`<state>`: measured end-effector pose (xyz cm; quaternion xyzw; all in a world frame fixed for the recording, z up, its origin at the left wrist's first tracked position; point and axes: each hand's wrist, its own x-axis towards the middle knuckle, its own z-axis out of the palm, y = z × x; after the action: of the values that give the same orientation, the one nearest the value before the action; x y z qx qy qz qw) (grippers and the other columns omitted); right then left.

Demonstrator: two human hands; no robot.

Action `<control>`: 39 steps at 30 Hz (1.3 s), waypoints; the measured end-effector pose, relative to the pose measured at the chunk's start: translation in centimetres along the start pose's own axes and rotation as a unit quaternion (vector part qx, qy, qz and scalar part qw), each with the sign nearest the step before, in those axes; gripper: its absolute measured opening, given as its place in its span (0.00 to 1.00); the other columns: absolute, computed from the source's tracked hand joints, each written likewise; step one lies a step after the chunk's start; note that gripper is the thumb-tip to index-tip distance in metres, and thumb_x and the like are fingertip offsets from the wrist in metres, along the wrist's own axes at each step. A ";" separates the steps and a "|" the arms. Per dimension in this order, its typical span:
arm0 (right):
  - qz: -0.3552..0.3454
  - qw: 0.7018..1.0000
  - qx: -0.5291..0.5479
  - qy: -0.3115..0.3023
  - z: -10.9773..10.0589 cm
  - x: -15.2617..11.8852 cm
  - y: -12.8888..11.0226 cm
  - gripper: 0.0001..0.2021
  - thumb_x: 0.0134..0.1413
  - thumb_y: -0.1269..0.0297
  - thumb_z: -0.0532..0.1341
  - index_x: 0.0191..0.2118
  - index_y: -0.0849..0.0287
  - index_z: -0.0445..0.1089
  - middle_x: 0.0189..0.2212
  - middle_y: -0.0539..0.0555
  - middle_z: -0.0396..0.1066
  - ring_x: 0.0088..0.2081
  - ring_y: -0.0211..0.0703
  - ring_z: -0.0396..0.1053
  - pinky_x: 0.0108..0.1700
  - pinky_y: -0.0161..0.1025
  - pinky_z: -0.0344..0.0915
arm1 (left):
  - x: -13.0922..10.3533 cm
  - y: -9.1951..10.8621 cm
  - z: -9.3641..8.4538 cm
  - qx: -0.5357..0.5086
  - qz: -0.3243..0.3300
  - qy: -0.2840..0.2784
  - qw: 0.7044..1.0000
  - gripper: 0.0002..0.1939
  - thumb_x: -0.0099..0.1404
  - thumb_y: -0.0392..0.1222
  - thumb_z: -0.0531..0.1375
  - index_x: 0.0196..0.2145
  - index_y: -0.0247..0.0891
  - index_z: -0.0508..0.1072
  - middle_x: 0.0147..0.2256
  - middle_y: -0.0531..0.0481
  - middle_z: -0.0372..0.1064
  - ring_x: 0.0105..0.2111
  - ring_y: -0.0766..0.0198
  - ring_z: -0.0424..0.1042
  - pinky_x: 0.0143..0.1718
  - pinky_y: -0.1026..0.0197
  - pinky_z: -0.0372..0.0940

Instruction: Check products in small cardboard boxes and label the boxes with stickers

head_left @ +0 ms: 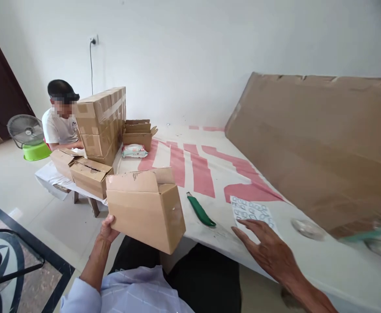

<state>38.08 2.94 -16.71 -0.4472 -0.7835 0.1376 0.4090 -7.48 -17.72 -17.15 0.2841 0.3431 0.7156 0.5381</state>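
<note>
My left hand (108,229) grips the lower left edge of a cardboard box (136,211), tilted at the table's front edge above my lap. One of the box's top flaps stands up. My right hand (265,245) hovers over the table with its fingers spread and nothing in them. Just beyond its fingertips lies a white sheet (251,211) with rows of small outlined marks, perhaps stickers. Between the box and that sheet rests a green utility knife (201,209).
Taped boxes (101,124) are stacked at the table's far left, beside an open carton (138,137) and a wipes pack (134,151). Two boxes (91,176) sit on a low bench near a seated person (60,126). A large cardboard sheet (317,148) leans at right.
</note>
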 end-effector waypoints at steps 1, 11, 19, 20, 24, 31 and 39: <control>0.030 0.998 0.045 -0.010 0.1 0.3 -1.7 0.20 0.61 0.35 0.61 0.45 0.42 0.78 0.47 0.64 0.79 0.47 0.68 0.80 0.46 0.63 0.80 | 0.0 0.2 0.5 0.007 0.002 0.002 1.000 0.38 0.50 0.61 0.75 0.54 0.38 0.79 0.49 0.39 0.83 0.59 0.34 0.77 0.63 0.38 0.69; 0.075 0.902 0.358 -0.231 1.6 1.0 -14.4 0.56 0.47 0.34 0.75 0.77 0.43 0.52 0.72 0.64 0.63 0.67 0.67 0.69 0.61 0.63 0.75 | 2.3 3.6 5.6 0.154 0.033 -0.048 0.986 0.48 0.47 0.53 0.80 0.64 0.41 0.74 0.63 0.38 0.75 0.67 0.32 0.67 0.65 0.41 0.66; 0.125 0.904 0.339 -0.229 0.1 1.0 -11.9 0.32 0.46 0.44 0.77 0.55 0.49 0.74 0.52 0.59 0.81 0.55 0.64 0.78 0.55 0.60 0.79 | 5.8 3.3 8.2 0.185 0.012 -0.169 0.968 0.53 0.46 0.51 0.82 0.68 0.47 0.71 0.73 0.37 0.60 0.75 0.34 0.54 0.67 0.41 0.63; 0.127 0.907 0.334 -0.221 0.0 1.1 -11.4 0.31 0.45 0.45 0.77 0.55 0.49 0.74 0.51 0.59 0.81 0.54 0.64 0.79 0.54 0.60 0.79 | 6.4 3.2 8.3 0.204 0.010 -0.178 0.963 0.54 0.46 0.51 0.82 0.68 0.47 0.70 0.73 0.37 0.60 0.75 0.34 0.54 0.67 0.41 0.64; 0.146 0.933 0.293 -0.153 -0.5 2.1 -8.9 0.33 0.43 0.46 0.79 0.54 0.49 0.74 0.49 0.58 0.81 0.51 0.63 0.79 0.51 0.60 0.80 | 9.1 2.9 7.6 0.345 0.035 -0.149 0.926 0.51 0.50 0.52 0.80 0.69 0.45 0.69 0.70 0.33 0.64 0.72 0.34 0.61 0.63 0.39 0.66; 0.160 0.954 0.249 -0.051 -0.9 5.8 -4.1 0.38 0.44 0.45 0.79 0.59 0.50 0.71 0.52 0.61 0.78 0.52 0.61 0.77 0.51 0.59 0.78 | 12.3 2.1 5.6 0.571 0.177 -0.045 0.800 0.23 0.62 0.44 0.69 0.55 0.43 0.79 0.51 0.40 0.79 0.53 0.46 0.76 0.47 0.48 0.74; 0.144 0.939 0.297 -0.094 3.7 11.1 -4.6 0.49 0.41 0.45 0.80 0.67 0.45 0.60 0.61 0.61 0.70 0.59 0.59 0.72 0.53 0.56 0.78 | 12.0 -1.6 5.0 0.620 0.179 -0.030 0.764 0.15 0.59 0.38 0.67 0.46 0.42 0.82 0.42 0.42 0.81 0.45 0.45 0.76 0.53 0.42 0.69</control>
<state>29.57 9.89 -10.62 -0.3985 -0.6691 0.4626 0.4237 -5.84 -4.89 -14.98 0.6332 0.6384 0.4215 0.1172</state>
